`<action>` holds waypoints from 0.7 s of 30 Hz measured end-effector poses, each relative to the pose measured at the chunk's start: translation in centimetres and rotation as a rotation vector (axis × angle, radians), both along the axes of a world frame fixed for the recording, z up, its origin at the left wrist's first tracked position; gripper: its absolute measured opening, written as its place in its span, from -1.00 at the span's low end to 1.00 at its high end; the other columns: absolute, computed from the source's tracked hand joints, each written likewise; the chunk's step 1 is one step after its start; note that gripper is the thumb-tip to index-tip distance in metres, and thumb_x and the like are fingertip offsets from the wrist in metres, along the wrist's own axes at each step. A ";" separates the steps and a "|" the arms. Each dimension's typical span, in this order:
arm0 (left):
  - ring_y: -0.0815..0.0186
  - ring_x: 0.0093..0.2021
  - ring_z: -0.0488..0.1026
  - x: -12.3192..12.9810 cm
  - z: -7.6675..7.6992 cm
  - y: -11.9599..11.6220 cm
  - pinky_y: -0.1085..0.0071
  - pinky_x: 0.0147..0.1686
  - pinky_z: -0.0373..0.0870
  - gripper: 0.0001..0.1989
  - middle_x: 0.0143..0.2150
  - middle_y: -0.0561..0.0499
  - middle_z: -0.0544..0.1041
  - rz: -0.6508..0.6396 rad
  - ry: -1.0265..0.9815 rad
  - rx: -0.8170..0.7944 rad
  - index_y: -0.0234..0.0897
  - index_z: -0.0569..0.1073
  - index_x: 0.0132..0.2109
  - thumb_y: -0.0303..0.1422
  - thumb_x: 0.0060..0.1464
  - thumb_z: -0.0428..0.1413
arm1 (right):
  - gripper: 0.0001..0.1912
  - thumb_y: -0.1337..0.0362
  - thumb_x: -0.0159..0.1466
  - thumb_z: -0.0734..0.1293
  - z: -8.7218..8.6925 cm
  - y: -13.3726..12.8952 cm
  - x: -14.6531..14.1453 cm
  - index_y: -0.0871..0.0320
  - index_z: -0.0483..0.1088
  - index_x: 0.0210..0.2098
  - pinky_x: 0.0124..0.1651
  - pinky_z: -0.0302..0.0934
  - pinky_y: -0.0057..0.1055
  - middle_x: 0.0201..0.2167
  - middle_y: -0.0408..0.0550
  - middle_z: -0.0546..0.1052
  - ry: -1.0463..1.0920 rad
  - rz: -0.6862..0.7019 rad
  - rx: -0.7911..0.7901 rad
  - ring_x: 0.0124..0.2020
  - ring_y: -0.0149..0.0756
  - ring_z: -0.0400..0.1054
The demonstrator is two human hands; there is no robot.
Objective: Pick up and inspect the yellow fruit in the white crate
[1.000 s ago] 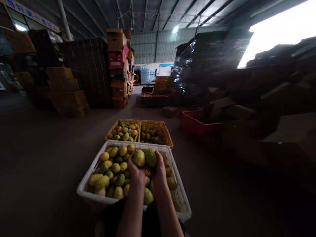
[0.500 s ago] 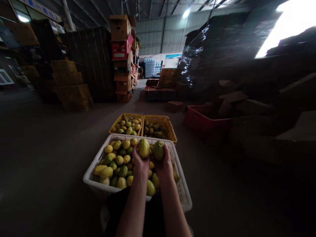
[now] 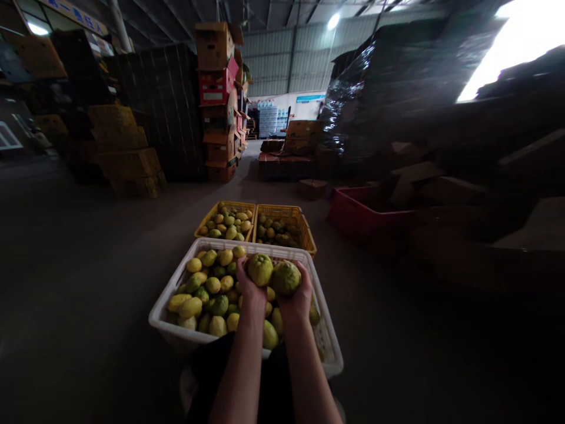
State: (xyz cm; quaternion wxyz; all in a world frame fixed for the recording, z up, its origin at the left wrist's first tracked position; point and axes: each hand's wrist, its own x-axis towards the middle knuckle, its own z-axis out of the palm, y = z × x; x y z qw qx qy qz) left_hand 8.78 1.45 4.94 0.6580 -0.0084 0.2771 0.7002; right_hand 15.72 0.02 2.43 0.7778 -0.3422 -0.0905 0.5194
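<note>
Nearest, at twelve o'clock from the wearer, the left hand (image 3: 252, 290) curls palm-up around a yellow-green fruit (image 3: 260, 270), its fingers partly hidden beneath it. Just beside it, slightly toward one o'clock, the right hand (image 3: 300, 297) cups a darker green fruit (image 3: 286, 278) from below and the outer side, thumb along its edge. Both fruits are above a white crate (image 3: 170, 290), with the hands close together at the wrists.

Inside the crate, yellow and green fruits (image 3: 213, 285) lie loosely piled, most plainly seen toward eleven o'clock; the forearms cover part of the pile.

Beyond the white crate's far rim, two yellow crates stand side by side: the left yellow crate (image 3: 203, 224), just before twelve, holds mostly yellowish fruit, and the right yellow crate (image 3: 306, 229), at twelve, holds darker fruit in shadow. A red tub (image 3: 353, 211) sits on the floor at one o'clock.

Farther off, a tall stack of cartons (image 3: 215, 88) rises at eleven o'clock, and a film-wrapped load (image 3: 375, 100) stands at one.
</note>
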 end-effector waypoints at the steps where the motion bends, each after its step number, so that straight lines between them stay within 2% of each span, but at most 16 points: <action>1: 0.29 -0.43 0.52 -0.1 0.3 -0.1 0.40 -0.27 0.45 -0.77 -0.51 0.04 0.50 -0.021 -0.008 0.018 -0.25 0.46 -0.44 -0.25 0.08 0.06 | -0.81 0.09 0.02 0.43 0.3 -0.2 0.0 0.04 0.48 -0.44 -0.37 0.47 -0.31 -0.52 -0.19 0.61 0.034 0.012 -0.002 -0.48 -0.23 0.51; 4: 0.32 -0.51 0.47 -0.4 1.2 -0.3 0.41 -0.32 0.44 -0.77 -0.58 0.04 0.46 -0.088 -0.058 0.052 -0.25 0.41 -0.55 -0.33 0.04 0.04 | -0.82 0.13 0.00 0.42 1.0 -0.7 0.2 0.10 0.51 -0.46 -0.31 0.47 -0.31 -0.50 -0.14 0.62 0.078 0.062 0.025 -0.46 -0.25 0.51; 9: 0.33 -0.52 0.46 -0.8 1.6 -0.4 0.42 -0.37 0.43 -0.75 -0.60 0.04 0.44 -0.150 -0.079 0.069 -0.25 0.40 -0.57 -0.38 0.04 0.04 | -0.84 0.17 0.01 0.40 1.7 -1.2 0.2 0.13 0.53 -0.49 -0.24 0.44 -0.35 -0.48 -0.11 0.63 0.034 0.067 0.084 -0.43 -0.27 0.52; 16: 0.32 -0.48 0.49 -0.7 1.2 -0.1 0.40 -0.28 0.45 -0.81 -0.56 0.04 0.46 -0.136 -0.115 0.045 -0.25 0.42 -0.53 -0.39 0.01 0.04 | -0.85 0.22 -0.04 0.41 2.1 -1.3 0.0 0.17 0.54 -0.50 -0.33 0.43 -0.47 -0.50 -0.13 0.63 0.108 0.050 0.063 -0.45 -0.33 0.53; 21: 0.29 -0.43 0.52 -0.6 0.2 0.2 0.40 -0.29 0.47 -0.87 -0.52 0.03 0.50 -0.128 -0.085 0.086 -0.25 0.45 -0.45 -0.35 -0.02 0.06 | -0.85 0.23 0.00 0.40 1.2 -0.8 0.0 0.17 0.53 -0.45 -0.42 0.44 -0.49 -0.51 -0.15 0.64 0.184 0.055 0.027 -0.49 -0.33 0.53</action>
